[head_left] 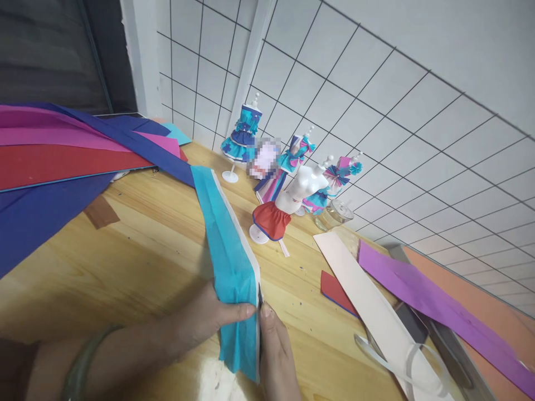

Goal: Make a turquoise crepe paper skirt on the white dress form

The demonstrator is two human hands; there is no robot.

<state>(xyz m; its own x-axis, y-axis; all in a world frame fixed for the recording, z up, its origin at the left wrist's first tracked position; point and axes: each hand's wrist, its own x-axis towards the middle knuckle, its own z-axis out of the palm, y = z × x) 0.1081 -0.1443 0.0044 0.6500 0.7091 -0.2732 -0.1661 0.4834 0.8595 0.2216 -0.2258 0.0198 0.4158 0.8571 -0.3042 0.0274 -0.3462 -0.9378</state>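
A long strip of turquoise crepe paper (228,234) with a white band along its right edge hangs in front of me at a slant. My left hand (228,312) grips it from the left, thumb laid across the paper toward the white edge. My right hand (273,340) is closed at that edge, close to the left thumb. Along the edge a thin dark blade (261,295) shows by the right fingers; it may belong to scissors, but most of it is hidden. The strip's far end meets dark blue paper (171,161).
Miniature dress forms stand by the tiled wall, one with a red skirt (271,219), one in a turquoise dress (242,142). A glass jar (333,214) is beside them. Red and pink sheets (75,159) pile at left. A pale strip (355,284) and purple strip (422,284) lie right.
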